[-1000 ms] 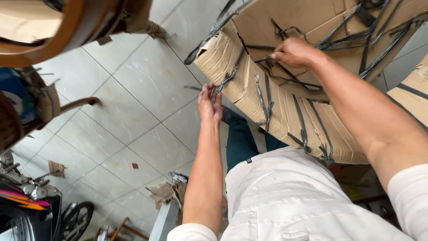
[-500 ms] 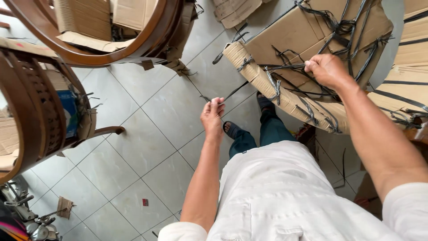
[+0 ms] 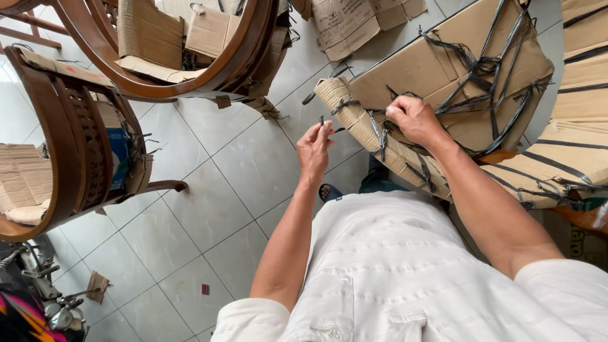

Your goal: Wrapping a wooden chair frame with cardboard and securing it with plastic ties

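We see the right hand pressed on the cardboard-wrapped piece, its fingers curled closed around a black strap at the wrapped edge. The left hand hangs just beside that edge, above the tiled floor, its fingers pinched shut on a short end of strap. Both forearms reach forward from the white shirt. Wooden chairs stand to the left.

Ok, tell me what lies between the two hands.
Head view: between left hand and right hand, the corrugated-cardboard-wrapped edge with black straps.
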